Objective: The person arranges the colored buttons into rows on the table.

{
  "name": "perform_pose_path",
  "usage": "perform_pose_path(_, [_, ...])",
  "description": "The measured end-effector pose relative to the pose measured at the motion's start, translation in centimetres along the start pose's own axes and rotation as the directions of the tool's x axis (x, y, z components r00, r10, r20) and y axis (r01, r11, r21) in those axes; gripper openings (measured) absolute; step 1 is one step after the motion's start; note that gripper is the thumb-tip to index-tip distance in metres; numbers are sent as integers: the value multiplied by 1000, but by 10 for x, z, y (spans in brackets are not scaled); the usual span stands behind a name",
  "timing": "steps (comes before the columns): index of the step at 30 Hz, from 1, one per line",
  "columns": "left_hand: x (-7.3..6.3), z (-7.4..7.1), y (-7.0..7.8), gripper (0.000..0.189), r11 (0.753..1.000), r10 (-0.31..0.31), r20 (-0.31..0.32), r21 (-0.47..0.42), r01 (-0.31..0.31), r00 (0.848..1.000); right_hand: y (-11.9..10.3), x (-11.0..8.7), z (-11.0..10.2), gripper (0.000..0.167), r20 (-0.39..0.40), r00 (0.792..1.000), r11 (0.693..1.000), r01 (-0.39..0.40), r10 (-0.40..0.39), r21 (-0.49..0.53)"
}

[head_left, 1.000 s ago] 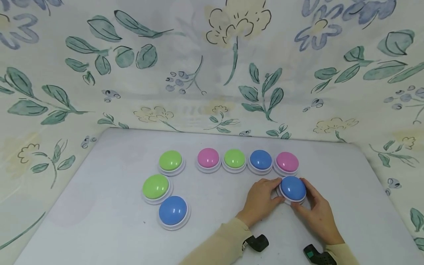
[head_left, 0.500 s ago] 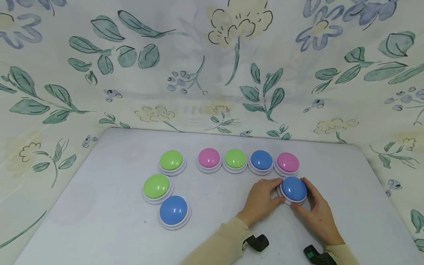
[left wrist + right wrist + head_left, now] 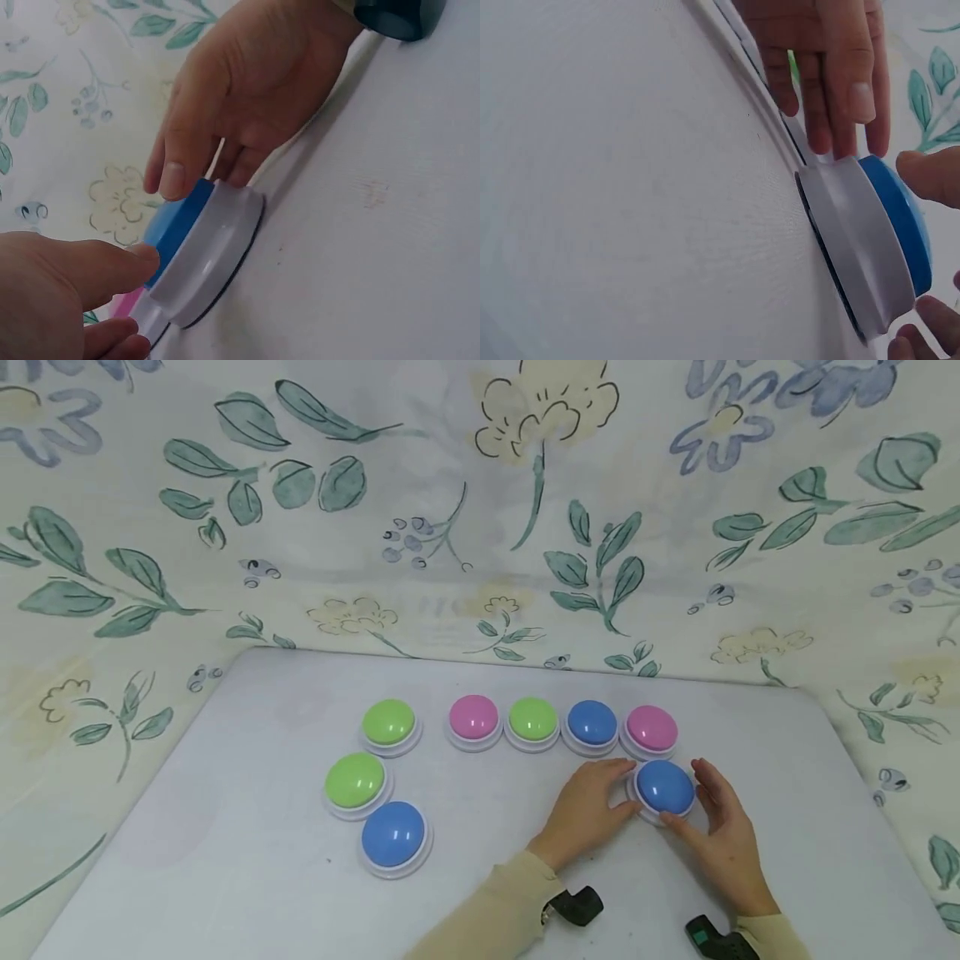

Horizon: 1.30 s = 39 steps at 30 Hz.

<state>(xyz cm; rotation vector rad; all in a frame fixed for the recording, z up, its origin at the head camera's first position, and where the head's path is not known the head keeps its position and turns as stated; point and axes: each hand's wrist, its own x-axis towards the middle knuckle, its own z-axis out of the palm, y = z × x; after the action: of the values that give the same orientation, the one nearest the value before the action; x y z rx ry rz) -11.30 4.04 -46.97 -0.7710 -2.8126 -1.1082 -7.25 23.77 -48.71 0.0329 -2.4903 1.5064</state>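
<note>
A blue dome-topped push button (image 3: 665, 787) on a white round base lies flat on the table just in front of a pink button (image 3: 652, 728). At its left side, my left hand (image 3: 588, 810) has its fingers and thumb loosely spread by the rim. On the other side my right hand (image 3: 723, 839) is spread, fingers lifted off the rim and thumb near the front edge. The left wrist view shows the blue button's side (image 3: 214, 251) between both hands; whether the left thumb touches it, I cannot tell. Neither hand grips it.
Behind stands a row with a pink button (image 3: 473, 718), a green button (image 3: 533, 720) and a blue button (image 3: 592, 723). Farther left are a green button (image 3: 388, 723), another green button (image 3: 356, 782) and a blue button (image 3: 393, 835). A floral cloth (image 3: 450, 527) borders the white table (image 3: 225, 860).
My right fingers have come away from the blue button's rim. My left hand has loosened and shifted slightly left. The button itself stays in place.
</note>
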Motion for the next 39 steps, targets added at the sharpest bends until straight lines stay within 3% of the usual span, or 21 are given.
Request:
perform_pose_path(8, [-1,-13,5,50,1000,4,-19,-8,-4,1000,-5,-2,2,83,-38,998,999,43,-43,17])
perform_pose_path(26, [-13,-43,10,53,992,109,-18,63,-107,994,-28,-8,10,88,-3,988,971,153,-157,-182])
perform_pose_path(34, [-25,-62,2,54,992,109,-30,64,-107,994,-37,-10,22,90,70,954,933,298,-290,-201])
perform_pose_path(39, [-35,-72,-5,55,995,86,-39,62,-84,996,-41,-12,32,90,115,939,924,340,-324,-174])
